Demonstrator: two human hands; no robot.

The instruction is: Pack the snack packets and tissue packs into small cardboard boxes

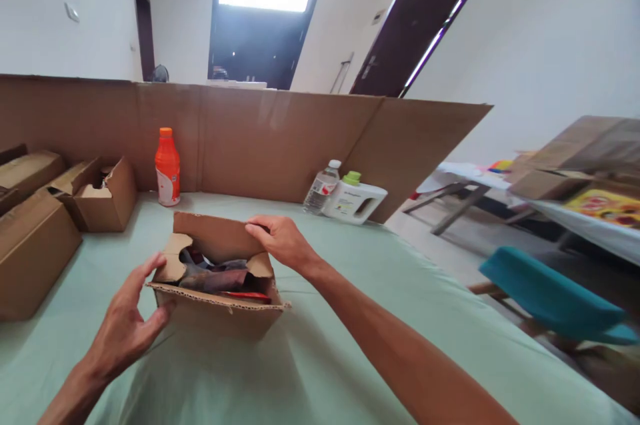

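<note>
A small cardboard box (215,317) stands on the green cloth in front of me with its top flaps up. Inside lie dark crumpled packets (215,278) and something red along the front wall; their kind I cannot make out. My left hand (127,318) holds the box's left front corner, thumb on the front wall and fingers by the left side flap. At the back right, my right hand (283,241) pinches the top edge of the raised rear flap (215,236) between thumb and fingers.
Other cardboard boxes (35,258) stand at the left. Along a cardboard partition (250,145) are an orange bottle (167,168), a clear water bottle (321,190) and a white jug with a green cap (356,201). A teal chair (553,295) is beyond the table's right edge.
</note>
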